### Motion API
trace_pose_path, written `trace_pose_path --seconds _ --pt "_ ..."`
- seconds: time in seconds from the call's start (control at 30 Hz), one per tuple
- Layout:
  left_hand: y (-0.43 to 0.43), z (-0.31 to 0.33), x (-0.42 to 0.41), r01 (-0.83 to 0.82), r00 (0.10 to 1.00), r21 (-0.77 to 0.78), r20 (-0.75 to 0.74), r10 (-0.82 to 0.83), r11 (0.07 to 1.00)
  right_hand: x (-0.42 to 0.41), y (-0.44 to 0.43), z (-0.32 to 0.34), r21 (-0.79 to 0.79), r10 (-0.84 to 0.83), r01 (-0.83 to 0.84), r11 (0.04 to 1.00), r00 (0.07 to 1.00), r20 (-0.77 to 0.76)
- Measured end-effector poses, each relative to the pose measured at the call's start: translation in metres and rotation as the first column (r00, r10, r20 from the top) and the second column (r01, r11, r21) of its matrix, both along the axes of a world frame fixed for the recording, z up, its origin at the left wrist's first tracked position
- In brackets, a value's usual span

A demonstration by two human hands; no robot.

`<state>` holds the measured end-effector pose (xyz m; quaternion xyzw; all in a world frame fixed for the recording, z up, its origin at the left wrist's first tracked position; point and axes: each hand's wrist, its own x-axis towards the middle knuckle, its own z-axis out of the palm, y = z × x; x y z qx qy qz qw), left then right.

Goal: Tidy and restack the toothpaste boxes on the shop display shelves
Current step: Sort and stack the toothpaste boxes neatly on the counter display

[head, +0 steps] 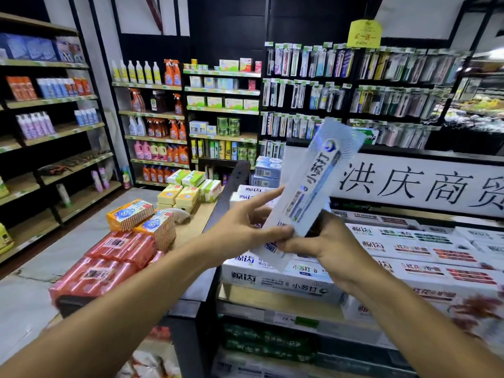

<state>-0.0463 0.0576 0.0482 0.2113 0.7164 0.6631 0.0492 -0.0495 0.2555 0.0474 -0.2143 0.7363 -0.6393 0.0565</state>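
Our little count
We see two hands, a left hand (244, 223) and a right hand (328, 245), one toothpaste box (313, 184) between them, two orange striped packs (128, 215) (161, 227) and one yellow tag (364, 34).

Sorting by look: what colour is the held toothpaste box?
The toothpaste box is pale blue-white with dark blue lettering; head view.
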Motion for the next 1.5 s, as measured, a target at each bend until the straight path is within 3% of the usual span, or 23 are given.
trace_pose_path --seconds 0.23,0.33,0.4,0.47,0.57,0.67,0.8,0.9,1.03,1.23,1.5 --pt "-0.027 -0.003 0.007 -0.109 0.994 0.079 0.016 0.108 0.991 0.003 0.002 0.005 -0.395 -0.055 0.061 0.917 0.998 0.026" --pt "-0.047 0.003 0.006 -0.174 0.985 0.109 0.009 0.174 0.979 0.002 0.02 0.019 -0.557 -0.162 0.138 0.819 0.987 0.006" --pt "-0.061 0.005 0.007 -0.193 0.981 0.118 0.008 0.193 0.974 0.004 0.037 0.026 -0.578 -0.215 0.162 0.799 0.976 -0.024" --pt "-0.071 0.004 0.009 -0.189 0.981 0.104 -0.009 0.191 0.976 0.012 0.049 0.028 -0.464 -0.273 0.195 0.864 0.956 -0.107" --pt "-0.076 -0.002 0.014 -0.147 0.989 0.027 -0.025 0.147 0.989 0.03 0.065 0.021 -0.028 -0.297 0.306 0.952 0.89 -0.346" --pt "-0.078 -0.014 0.021 -0.136 0.99 -0.23 -0.078 0.121 0.964 0.046 0.075 0.013 0.373 -0.164 0.385 0.844 0.848 -0.504" --pt "-0.075 -0.025 0.027 -0.142 0.985 -0.536 -0.157 0.067 0.833 0.052 0.077 0.003 0.648 0.013 0.389 0.655 0.851 -0.524" --pt "-0.072 -0.03 0.029 -0.227 0.965 -0.597 -0.246 0.094 0.77 0.051 0.069 -0.005 0.723 0.105 0.402 0.561 0.832 -0.544" --pt "-0.073 -0.036 0.032 -0.33 0.901 -0.682 -0.433 0.002 0.652 0.051 0.05 -0.027 0.711 0.231 0.561 0.425 0.692 -0.684" --pt "-0.072 -0.049 0.038 -0.366 0.868 -0.674 -0.495 -0.024 0.642 0.044 0.041 -0.053 0.719 0.252 0.618 0.319 0.676 -0.693" --pt "-0.062 -0.059 0.038 -0.384 0.793 -0.775 -0.555 -0.251 0.502 0.049 0.035 -0.076 0.64 0.204 0.697 0.322 0.609 -0.766"
